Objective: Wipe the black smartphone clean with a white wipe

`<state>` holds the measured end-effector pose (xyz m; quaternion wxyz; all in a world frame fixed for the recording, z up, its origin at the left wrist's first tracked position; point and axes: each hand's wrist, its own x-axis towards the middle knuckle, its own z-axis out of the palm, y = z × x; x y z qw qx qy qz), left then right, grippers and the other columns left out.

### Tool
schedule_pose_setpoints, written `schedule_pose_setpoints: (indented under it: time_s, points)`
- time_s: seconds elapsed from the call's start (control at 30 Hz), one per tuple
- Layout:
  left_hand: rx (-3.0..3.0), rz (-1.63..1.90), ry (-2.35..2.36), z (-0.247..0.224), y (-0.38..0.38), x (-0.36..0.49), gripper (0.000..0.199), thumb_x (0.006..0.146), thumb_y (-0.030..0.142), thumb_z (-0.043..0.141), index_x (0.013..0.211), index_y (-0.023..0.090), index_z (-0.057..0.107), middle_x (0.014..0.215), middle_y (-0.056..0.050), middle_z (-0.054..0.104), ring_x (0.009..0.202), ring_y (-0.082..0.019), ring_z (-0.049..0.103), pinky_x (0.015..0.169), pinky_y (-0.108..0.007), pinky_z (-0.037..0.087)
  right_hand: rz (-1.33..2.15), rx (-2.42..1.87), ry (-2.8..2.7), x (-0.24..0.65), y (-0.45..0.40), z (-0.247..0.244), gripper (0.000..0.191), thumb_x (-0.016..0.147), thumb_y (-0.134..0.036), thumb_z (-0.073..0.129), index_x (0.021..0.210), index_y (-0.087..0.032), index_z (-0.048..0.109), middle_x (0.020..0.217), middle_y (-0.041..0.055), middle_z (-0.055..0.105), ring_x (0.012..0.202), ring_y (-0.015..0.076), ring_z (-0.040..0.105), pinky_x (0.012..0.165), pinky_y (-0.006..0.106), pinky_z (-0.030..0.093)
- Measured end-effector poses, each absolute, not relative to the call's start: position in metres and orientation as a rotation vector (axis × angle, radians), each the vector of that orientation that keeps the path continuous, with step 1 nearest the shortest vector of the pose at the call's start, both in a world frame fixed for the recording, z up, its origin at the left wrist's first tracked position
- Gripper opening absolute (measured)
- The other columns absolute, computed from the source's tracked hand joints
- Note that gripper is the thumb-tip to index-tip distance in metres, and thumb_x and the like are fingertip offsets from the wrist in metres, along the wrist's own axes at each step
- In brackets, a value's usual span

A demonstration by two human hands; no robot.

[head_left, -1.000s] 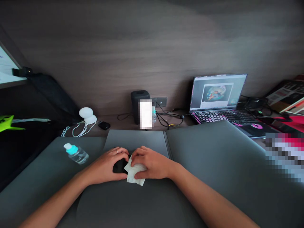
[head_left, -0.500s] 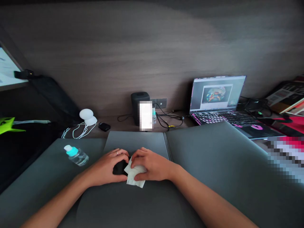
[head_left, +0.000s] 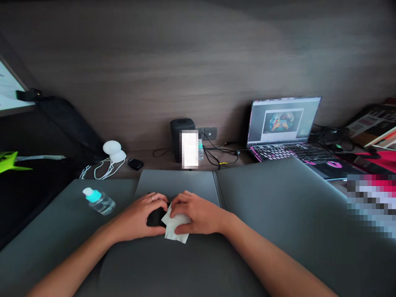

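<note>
My left hand (head_left: 140, 218), with a ring on one finger, is curled round a small black object (head_left: 155, 217) at the middle of the grey mat (head_left: 260, 194). A white tissue (head_left: 176, 227) lies against the right side of that object, partly covering it. Fingers and thumb of my right hand (head_left: 198, 214) grip the tissue. Both hands are close together, fingertips nearly touching. What the black object is cannot be made out. To the left, a clear bottle with a turquoise collar (head_left: 102, 203) lies tilted on the mat.
Behind the mat stand a white round device (head_left: 112, 149) with a cord, a small black case (head_left: 135, 163), a black cylinder (head_left: 177, 140) and loose cables (head_left: 213, 154). An open laptop (head_left: 283, 123) is at the right, with books (head_left: 375, 123) beyond it.
</note>
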<state>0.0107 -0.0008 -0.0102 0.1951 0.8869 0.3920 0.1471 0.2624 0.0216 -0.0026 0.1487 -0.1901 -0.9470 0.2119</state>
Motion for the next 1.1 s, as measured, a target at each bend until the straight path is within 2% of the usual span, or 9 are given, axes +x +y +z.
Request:
schedule_pose_setpoints:
  time_s: [0.2, 0.57, 0.77, 0.97, 1.1]
  points:
    - [2.483, 0.389, 1.11, -0.0098, -0.0019, 0.0109, 0.033, 0.076, 0.028, 0.076, 0.104, 0.027, 0.059, 0.126, -0.004, 0.058, 0.117, -0.028, 0.055, 0.097, -0.038, 0.045, 0.627, -0.544, -2.72, 0.2622, 0.022, -0.0025, 0.036, 0.081, -0.038, 0.075, 0.111, -0.017, 0.069, 0.116, 0.0092, 0.059, 0.105, 0.0216, 0.055, 0.101, 0.037, 0.039]
    - [2.491, 0.404, 1.104, -0.0083, -0.0014, 0.0115, 0.033, 0.075, 0.027, 0.076, 0.103, 0.027, 0.059, 0.126, -0.004, 0.059, 0.118, -0.027, 0.055, 0.099, -0.037, 0.044, 0.608, -0.53, -2.731, 0.2619, 0.0222, -0.0028, 0.034, 0.08, -0.031, 0.076, 0.111, -0.017, 0.068, 0.116, 0.0091, 0.06, 0.101, 0.0213, 0.056, 0.098, 0.037, 0.041]
    - [2.483, 0.378, 1.117, -0.0066, -0.0028, 0.012, 0.033, 0.075, 0.026, 0.076, 0.103, 0.027, 0.058, 0.127, -0.004, 0.058, 0.117, -0.027, 0.055, 0.098, -0.038, 0.044, 0.625, -0.504, -2.728, 0.2636, 0.0221, 0.0006, 0.019, 0.085, -0.026, 0.07, 0.101, -0.017, 0.07, 0.108, 0.007, 0.063, 0.099, 0.0195, 0.058, 0.096, 0.035, 0.041]
    - [2.484, 0.391, 1.09, -0.006, -0.002, 0.0126, 0.031, 0.08, 0.031, 0.074, 0.104, 0.026, 0.057, 0.125, -0.005, 0.058, 0.117, -0.026, 0.055, 0.098, -0.038, 0.044, 0.578, -0.454, -2.735, 0.2591, 0.0221, -0.0009, 0.024, 0.085, -0.026, 0.07, 0.107, -0.016, 0.068, 0.113, 0.0086, 0.063, 0.105, 0.0205, 0.058, 0.098, 0.035, 0.041]
    - [2.48, 0.365, 1.12, -0.0073, -0.0021, 0.0118, 0.034, 0.076, 0.026, 0.076, 0.104, 0.027, 0.057, 0.127, -0.004, 0.057, 0.117, -0.027, 0.054, 0.098, -0.038, 0.044, 0.623, -0.476, -2.717, 0.2647, 0.0248, 0.0019, 0.015, 0.088, -0.029, 0.068, 0.095, -0.016, 0.071, 0.104, 0.0063, 0.067, 0.096, 0.0179, 0.061, 0.095, 0.034, 0.042]
